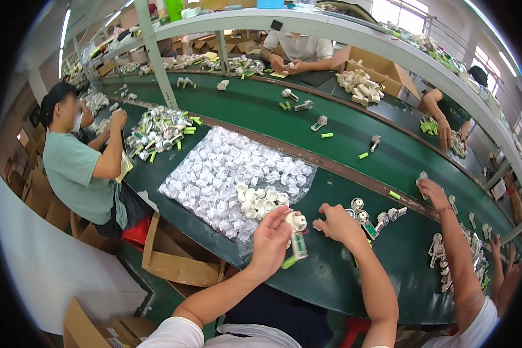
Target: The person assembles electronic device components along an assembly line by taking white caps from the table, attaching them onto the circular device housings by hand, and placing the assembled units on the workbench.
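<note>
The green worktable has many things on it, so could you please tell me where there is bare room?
The worktable looks bare between the right forearm and the neighbour's arm, nearer than the cluster of parts, and between the right hand and brown rail. It is crowded under the bag of white cups and around that cluster.

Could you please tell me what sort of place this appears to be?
Probably a factory assembly line: a long green belt, likely a conveyor, carries small parts, people work along both sides, and many white pieces lie in bulk nearby.
</note>
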